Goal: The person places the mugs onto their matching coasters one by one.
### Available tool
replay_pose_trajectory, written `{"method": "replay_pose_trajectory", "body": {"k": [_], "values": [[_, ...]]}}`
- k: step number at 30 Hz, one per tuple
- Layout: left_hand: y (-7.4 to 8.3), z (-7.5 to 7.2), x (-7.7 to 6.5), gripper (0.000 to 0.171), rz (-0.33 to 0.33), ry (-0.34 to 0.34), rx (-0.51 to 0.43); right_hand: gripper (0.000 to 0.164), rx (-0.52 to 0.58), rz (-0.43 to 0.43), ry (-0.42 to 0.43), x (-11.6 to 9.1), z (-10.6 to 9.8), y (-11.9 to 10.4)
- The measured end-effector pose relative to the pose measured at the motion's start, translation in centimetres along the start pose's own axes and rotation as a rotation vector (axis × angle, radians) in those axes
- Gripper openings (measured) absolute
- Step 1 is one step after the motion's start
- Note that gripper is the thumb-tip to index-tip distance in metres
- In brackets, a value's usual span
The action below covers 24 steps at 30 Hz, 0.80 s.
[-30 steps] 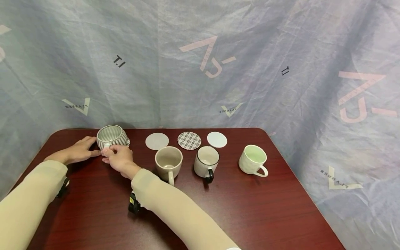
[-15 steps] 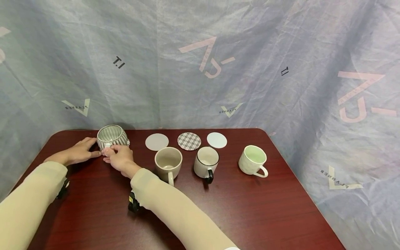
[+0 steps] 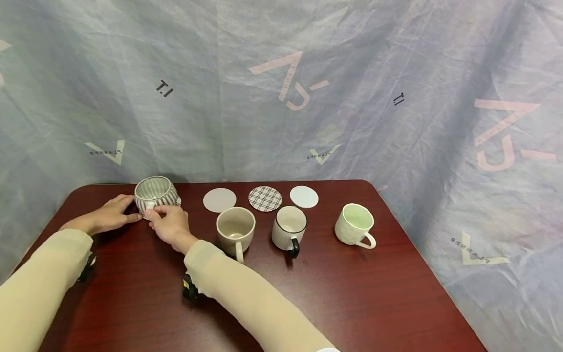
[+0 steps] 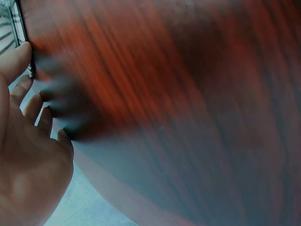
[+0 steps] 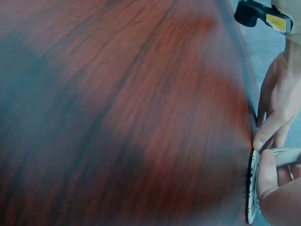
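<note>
A grey-and-white ribbed mug (image 3: 154, 191) stands upright on a patterned coaster (image 3: 179, 201) at the table's far left corner. My right hand (image 3: 170, 226) pinches its white handle (image 3: 151, 205), which faces me. Low in the right wrist view, thumb and fingers of that hand sit around the handle (image 5: 288, 157). My left hand (image 3: 107, 215) lies left of the mug, fingers extended. In the left wrist view, its thumb and forefinger touch the edge of the coaster (image 4: 20, 23). The mug hides most of the coaster.
Along the back edge lie a plain grey coaster (image 3: 219, 200), a plaid coaster (image 3: 265, 199) and a white coaster (image 3: 304, 196). In front stand a beige mug (image 3: 235, 229), a white mug with black handle (image 3: 288, 230) and a pale green mug (image 3: 353, 226). Behind hangs a cloth (image 3: 220, 98).
</note>
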<state>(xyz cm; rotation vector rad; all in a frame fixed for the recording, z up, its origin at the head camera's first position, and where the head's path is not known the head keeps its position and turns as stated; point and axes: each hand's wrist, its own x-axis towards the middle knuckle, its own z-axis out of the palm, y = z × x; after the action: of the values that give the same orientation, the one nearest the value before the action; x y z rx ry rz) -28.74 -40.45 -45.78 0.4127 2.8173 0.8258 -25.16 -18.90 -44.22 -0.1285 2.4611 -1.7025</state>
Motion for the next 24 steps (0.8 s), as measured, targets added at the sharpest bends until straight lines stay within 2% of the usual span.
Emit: {"method": "replay_pose_trajectory", "body": {"k": [2, 5, 9, 11, 12, 15, 19, 24], "values": [[-0.2, -0.1, 0.0, 0.069, -0.006, -0.006, 0.004, 0.014, -0.047, -0.031, 0.005, -0.1, -0.1, 0.1], [-1.5, 0.4, 0.6, 0.071, 0.007, 0.013, -0.005, 0.014, -0.11, -0.075, 0.007, -0.3, -0.2, 0.2], [-1.2, 0.4, 0.5, 0.07, 0.001, 0.015, 0.0, 0.018, -0.167, -0.099, 0.03, -0.8, -0.3, 0.4], [-0.4, 0.1, 0.2, 0.07, -0.009, -0.002, 0.006, 0.022, -0.174, -0.101, 0.04, -1.0, -0.4, 0.5], [0.1, 0.0, 0.0, 0.07, -0.015, -0.006, 0.011, 0.023, -0.166, -0.102, 0.042, -1.0, -0.4, 0.5], [-0.1, 0.0, 0.0, 0.074, 0.002, -0.003, -0.011, 0.022, -0.132, -0.092, 0.042, -1.3, -0.7, 0.6], [-0.3, 0.4, 0.2, 0.075, 0.006, 0.033, -0.03, 0.024, -0.084, -0.077, 0.038, -1.7, -1.4, 0.6], [-0.1, 0.4, 0.1, 0.072, 0.019, 0.019, -0.001, 0.029, -0.02, -0.111, 0.02, -2.6, -2.4, 0.5]]}}
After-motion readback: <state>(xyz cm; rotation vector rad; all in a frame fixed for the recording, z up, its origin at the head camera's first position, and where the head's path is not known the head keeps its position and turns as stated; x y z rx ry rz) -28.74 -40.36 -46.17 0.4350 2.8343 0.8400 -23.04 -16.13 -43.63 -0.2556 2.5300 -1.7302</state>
